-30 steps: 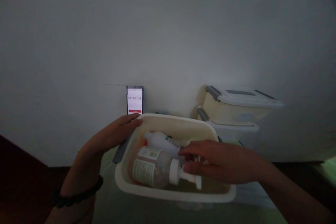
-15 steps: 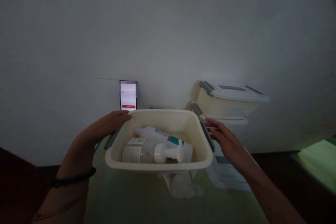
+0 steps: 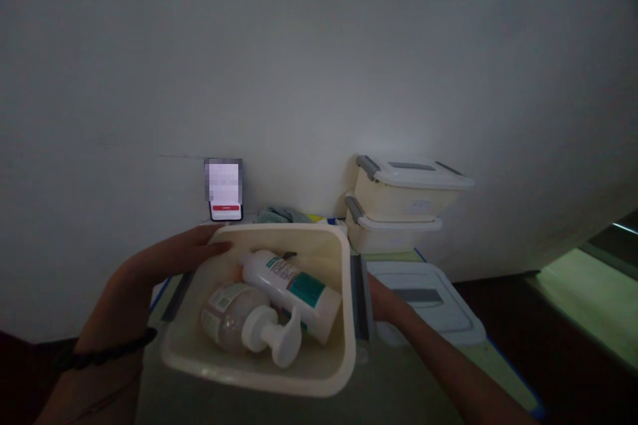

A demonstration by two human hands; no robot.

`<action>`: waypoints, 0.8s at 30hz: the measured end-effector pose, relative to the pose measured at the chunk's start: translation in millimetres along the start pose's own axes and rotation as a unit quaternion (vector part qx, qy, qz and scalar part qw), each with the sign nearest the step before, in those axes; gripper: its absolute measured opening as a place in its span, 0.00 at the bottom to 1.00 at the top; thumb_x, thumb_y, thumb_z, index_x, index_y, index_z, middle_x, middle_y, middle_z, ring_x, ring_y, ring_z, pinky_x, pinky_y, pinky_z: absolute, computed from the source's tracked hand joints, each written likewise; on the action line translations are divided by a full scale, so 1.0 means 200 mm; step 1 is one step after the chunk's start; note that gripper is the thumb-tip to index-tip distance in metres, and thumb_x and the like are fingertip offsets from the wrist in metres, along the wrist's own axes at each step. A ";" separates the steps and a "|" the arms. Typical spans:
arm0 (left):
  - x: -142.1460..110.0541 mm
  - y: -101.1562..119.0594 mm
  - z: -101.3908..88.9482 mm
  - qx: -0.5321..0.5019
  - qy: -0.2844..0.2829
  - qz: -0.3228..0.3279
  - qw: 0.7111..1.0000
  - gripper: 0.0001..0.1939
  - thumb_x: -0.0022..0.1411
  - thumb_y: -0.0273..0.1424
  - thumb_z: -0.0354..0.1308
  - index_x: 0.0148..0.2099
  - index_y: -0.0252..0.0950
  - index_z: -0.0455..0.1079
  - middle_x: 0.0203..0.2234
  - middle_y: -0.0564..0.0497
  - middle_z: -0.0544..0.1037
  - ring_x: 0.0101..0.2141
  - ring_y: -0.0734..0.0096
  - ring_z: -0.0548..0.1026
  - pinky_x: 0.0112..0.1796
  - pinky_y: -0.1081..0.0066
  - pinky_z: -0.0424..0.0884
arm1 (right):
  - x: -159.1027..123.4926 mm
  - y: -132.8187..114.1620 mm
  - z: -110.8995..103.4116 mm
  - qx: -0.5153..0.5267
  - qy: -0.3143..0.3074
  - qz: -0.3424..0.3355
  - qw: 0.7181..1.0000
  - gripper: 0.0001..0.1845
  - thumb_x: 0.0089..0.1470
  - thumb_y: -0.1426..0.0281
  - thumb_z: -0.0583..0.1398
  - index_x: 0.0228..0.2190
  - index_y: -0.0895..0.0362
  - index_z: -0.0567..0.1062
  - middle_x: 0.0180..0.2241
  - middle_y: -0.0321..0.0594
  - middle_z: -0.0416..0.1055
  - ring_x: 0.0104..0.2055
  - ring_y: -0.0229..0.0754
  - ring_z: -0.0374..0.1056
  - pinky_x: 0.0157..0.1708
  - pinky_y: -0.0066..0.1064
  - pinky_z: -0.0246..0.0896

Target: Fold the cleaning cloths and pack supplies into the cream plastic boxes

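One pump bottle (image 3: 229, 317) and one white bottle (image 3: 289, 287) lie in the cream bin (image 3: 349, 319); the left hand (image 3: 179, 255) pinches its rim, thumb over the edge; the right hand (image 3: 383, 297) sits behind its side, fingers hidden, their pose impossible to tell.

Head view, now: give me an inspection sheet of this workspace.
Surface: green table, blue-edged.
Job's things: cream tub, uncovered, holding a pump bottle and a white bottle, both lying down.
Clutter: phone, cloth, two stacked lidded boxes, loose lid.
Hands: left hand grips the tub's left rim; right hand at its right side, mostly hidden.
Cables: thin line on the wall beside the phone; wire or crack, cannot tell.
Surroundings: pale wall, dark floor.
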State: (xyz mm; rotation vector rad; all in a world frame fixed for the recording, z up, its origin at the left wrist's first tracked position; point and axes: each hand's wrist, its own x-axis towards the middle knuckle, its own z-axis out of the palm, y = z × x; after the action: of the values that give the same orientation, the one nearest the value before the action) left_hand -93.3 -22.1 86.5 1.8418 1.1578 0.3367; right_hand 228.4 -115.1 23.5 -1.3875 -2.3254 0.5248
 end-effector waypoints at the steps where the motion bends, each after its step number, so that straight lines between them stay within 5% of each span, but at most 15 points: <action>1: -0.01 0.00 -0.01 -0.002 -0.004 0.001 1.000 0.21 0.56 0.43 0.51 0.48 0.38 0.69 0.38 0.51 0.80 0.41 0.59 0.75 0.41 0.68 0.71 | 0.00 0.01 -0.01 -0.010 0.010 0.007 1.000 0.25 0.40 0.68 0.65 0.44 0.54 0.71 0.46 0.45 0.70 0.50 0.51 0.63 0.50 0.43 0.57; 6: -0.05 0.05 -0.03 0.007 -0.005 -0.022 1.000 0.18 0.56 0.40 0.52 0.44 0.36 0.71 0.36 0.53 0.80 0.42 0.62 0.74 0.42 0.71 0.69 | -0.05 0.07 -0.01 -0.057 0.103 0.095 0.989 0.27 0.45 0.70 0.60 0.48 0.58 0.65 0.46 0.50 0.67 0.48 0.51 0.63 0.47 0.45 0.59; 11: -0.06 0.09 -0.01 0.055 -0.007 -0.049 0.997 0.17 0.55 0.42 0.52 0.37 0.34 0.72 0.36 0.50 0.80 0.40 0.59 0.75 0.41 0.69 0.70 | -0.05 0.13 0.08 -0.079 0.176 0.137 0.972 0.38 0.48 0.72 0.56 0.58 0.62 0.48 0.55 0.59 0.56 0.58 0.55 0.53 0.52 0.50 0.54; 16: -0.06 0.09 0.00 0.084 -0.018 -0.080 0.993 0.21 0.54 0.45 0.50 0.38 0.33 0.72 0.35 0.48 0.80 0.37 0.59 0.76 0.38 0.68 0.71 | -0.05 0.08 0.01 -0.077 0.188 0.093 0.975 0.24 0.53 0.73 0.50 0.52 0.62 0.60 0.56 0.58 0.54 0.60 0.54 0.50 0.56 0.50 0.49; 20: -0.03 0.06 0.00 0.136 -0.008 -0.073 0.988 0.22 0.52 0.46 0.49 0.38 0.36 0.73 0.36 0.47 0.80 0.39 0.57 0.76 0.38 0.69 0.72 | -0.06 -0.14 -0.16 -0.051 0.278 0.052 0.958 0.15 0.57 0.70 0.50 0.46 0.59 0.66 0.44 0.50 0.67 0.47 0.46 0.64 0.48 0.42 0.60; 22: -0.02 0.05 0.00 0.164 0.006 -0.060 0.985 0.22 0.53 0.46 0.49 0.39 0.36 0.73 0.39 0.46 0.79 0.40 0.57 0.75 0.40 0.69 0.71 | -0.05 -0.27 -0.20 -0.011 0.194 0.040 0.980 0.14 0.57 0.69 0.51 0.45 0.57 0.68 0.38 0.44 0.71 0.38 0.41 0.68 0.40 0.35 0.65; 24: -0.02 0.04 0.00 0.185 0.017 -0.042 0.982 0.23 0.53 0.46 0.47 0.40 0.35 0.72 0.42 0.45 0.78 0.42 0.57 0.74 0.42 0.69 0.70 | -0.01 -0.38 -0.18 -0.015 0.052 0.012 0.998 0.15 0.57 0.68 0.52 0.45 0.56 0.70 0.38 0.43 0.73 0.40 0.42 0.69 0.41 0.34 0.63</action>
State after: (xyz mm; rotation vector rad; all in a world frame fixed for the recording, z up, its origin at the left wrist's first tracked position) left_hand -90.7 -27.0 94.5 2.1028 1.3904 0.1082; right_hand 191.3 -146.8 92.7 -1.4243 -2.2457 0.4153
